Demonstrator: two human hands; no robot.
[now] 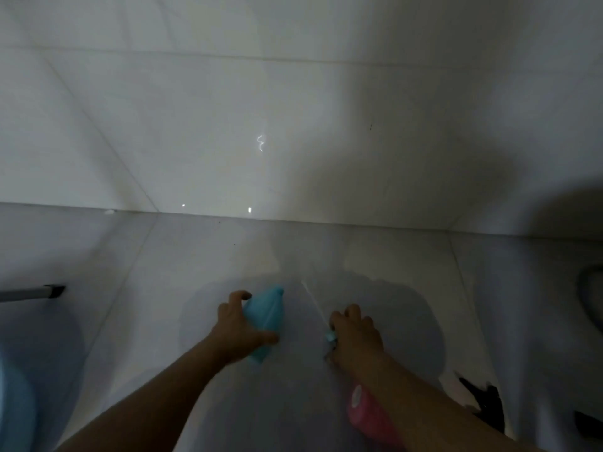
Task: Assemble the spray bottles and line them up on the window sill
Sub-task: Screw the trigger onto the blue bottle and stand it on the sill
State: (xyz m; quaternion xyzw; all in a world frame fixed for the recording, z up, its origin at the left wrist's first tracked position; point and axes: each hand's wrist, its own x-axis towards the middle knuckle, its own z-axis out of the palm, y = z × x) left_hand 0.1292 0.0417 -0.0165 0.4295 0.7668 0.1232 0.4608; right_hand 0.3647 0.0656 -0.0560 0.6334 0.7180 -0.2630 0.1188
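Observation:
A light blue spray bottle body (pixel 265 316) lies tilted on the pale tiled floor, neck pointing away from me, and my left hand (pixel 239 331) grips it around the middle. My right hand (pixel 354 337) is closed over a spray head with a blue collar (pixel 330 337); its thin clear dip tube (pixel 313 303) sticks out up and to the left, apart from the blue bottle. A pink bottle (pixel 368 415) lies on the floor under my right forearm, partly hidden by it.
The tiled wall meets the floor just beyond my hands. A grey metal bar (pixel 32 292) juts in from the left. Part of a blue round object (pixel 13 409) shows at the lower left. A black object (pixel 486 402) and a dark hose (pixel 590 295) lie at the right.

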